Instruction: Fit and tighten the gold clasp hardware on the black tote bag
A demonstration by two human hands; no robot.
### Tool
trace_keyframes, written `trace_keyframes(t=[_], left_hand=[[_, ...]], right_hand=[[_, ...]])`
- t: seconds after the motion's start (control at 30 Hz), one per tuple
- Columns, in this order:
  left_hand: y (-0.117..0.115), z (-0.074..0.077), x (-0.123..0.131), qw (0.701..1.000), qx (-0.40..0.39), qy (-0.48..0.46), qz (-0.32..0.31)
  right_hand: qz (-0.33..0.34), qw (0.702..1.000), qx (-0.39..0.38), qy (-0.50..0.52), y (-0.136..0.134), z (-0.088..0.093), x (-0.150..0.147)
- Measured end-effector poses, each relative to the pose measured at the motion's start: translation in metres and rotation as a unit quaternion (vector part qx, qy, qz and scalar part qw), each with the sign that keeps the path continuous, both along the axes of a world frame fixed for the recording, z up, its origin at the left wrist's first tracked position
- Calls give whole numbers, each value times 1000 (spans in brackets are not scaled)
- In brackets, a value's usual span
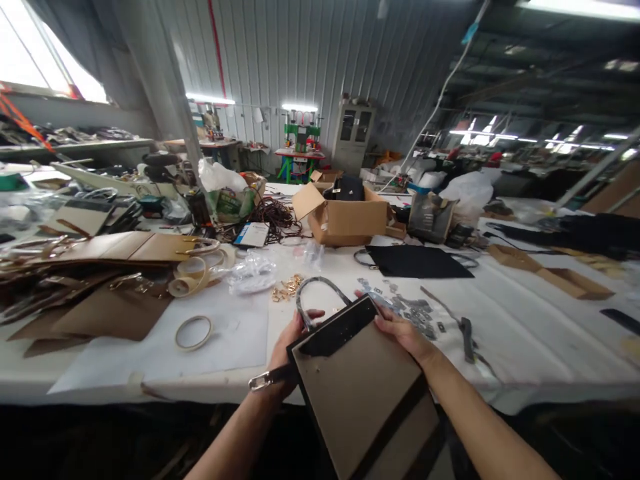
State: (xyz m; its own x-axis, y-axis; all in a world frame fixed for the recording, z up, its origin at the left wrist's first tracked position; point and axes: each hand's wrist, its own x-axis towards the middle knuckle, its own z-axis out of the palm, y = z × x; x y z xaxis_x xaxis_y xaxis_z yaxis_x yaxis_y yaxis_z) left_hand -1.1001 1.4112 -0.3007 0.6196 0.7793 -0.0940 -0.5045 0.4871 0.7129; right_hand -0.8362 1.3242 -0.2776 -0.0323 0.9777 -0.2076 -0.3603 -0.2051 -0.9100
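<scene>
A flat handbag panel (365, 380), taupe with black edging and a black strip along its top, is held tilted at the table's front edge. My left hand (287, 340) grips its upper left side, partly hidden behind it. With thumb on the face and fingers behind, my right hand (403, 330) grips the upper right corner. A wrapped loop handle (320, 283) rises from the top edge. From the left side sticks out a black strap with a metal buckle (263, 381). Gold-coloured fittings (287, 289) and small grey metal plates (417, 310) lie just beyond the panel.
Tan bag pieces (115, 307) are stacked at left beside tape rolls (194, 333). A cardboard box (350, 220) stands at the back with a black panel (423, 261) before it. A dark tool (467, 340) and open cardboard trays (575, 283) lie to the right.
</scene>
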Motion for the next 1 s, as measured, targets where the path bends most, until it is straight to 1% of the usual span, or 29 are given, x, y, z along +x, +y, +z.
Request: trace_keyframes(t=[0.07, 0.1, 0.13, 0.17, 0.23, 0.3, 0.33, 0.4, 0.47, 0.5, 0.53, 0.6, 0.63, 0.67, 0.7, 0.73, 0.77, 0.83, 0.9, 1.0], left_hand=[[-11, -8, -25, 997, -42, -21, -66], [-16, -10, -36, 995, -45, -22, -87], [-22, -11, -46, 995, -31, -7, -99], [-25, -13, -54, 994, -1, 27, -102], [-28, -19, -64, 984, 95, 134, -71], [-26, -31, -67, 954, 179, 242, -11], [-23, -39, -67, 936, 206, 286, 23], [-18, -54, -67, 899, 235, 363, 75], [-17, -66, -68, 849, 275, 438, 107], [-18, -70, -68, 815, 308, 476, 118], [-20, -71, -68, 775, 346, 513, 126], [-26, -69, -63, 676, 432, 581, 137], [-29, -66, -58, 624, 474, 606, 138], [-32, -64, -53, 579, 509, 623, 135], [-34, -61, -46, 545, 536, 632, 130], [-36, -59, -38, 524, 555, 635, 123], [-36, -58, -31, 515, 566, 634, 114], [-33, -59, -18, 519, 569, 630, 102], [-27, -63, -8, 536, 561, 623, 99], [-15, -67, -4, 575, 537, 608, 104]], right_hand=[[-14, 999, 19, -26, 1, -6, 1], [-25, 999, 27, -41, 2, -12, 1], [-34, 998, 27, -56, 3, -20, 1], [-40, 997, 19, -70, 5, -29, 0], [-44, 995, -10, -91, 11, -48, -1], [-44, 993, -31, -103, 19, -66, -5], [-52, 991, -31, -116, 23, -74, -8], [-86, 982, -13, -165, 30, -88, -15], [-116, 969, 4, -216, 34, -101, -22], [-119, 966, 2, -229, 36, -106, -24], [-113, 967, -5, -230, 36, -110, -26], [-99, 970, -26, -219, 36, -116, -29], [-96, 971, -33, -217, 36, -118, -29], [-98, 970, -36, -219, 36, -119, -29], [-99, 968, -37, -226, 35, -120, -29], [-98, 966, -39, -235, 35, -121, -28], [-95, 964, -41, -246, 36, -121, -28], [-87, 959, -47, -267, 37, -121, -28], [-80, 954, -46, -284, 39, -123, -27], [-74, 939, -18, -335, 44, -126, -25]])
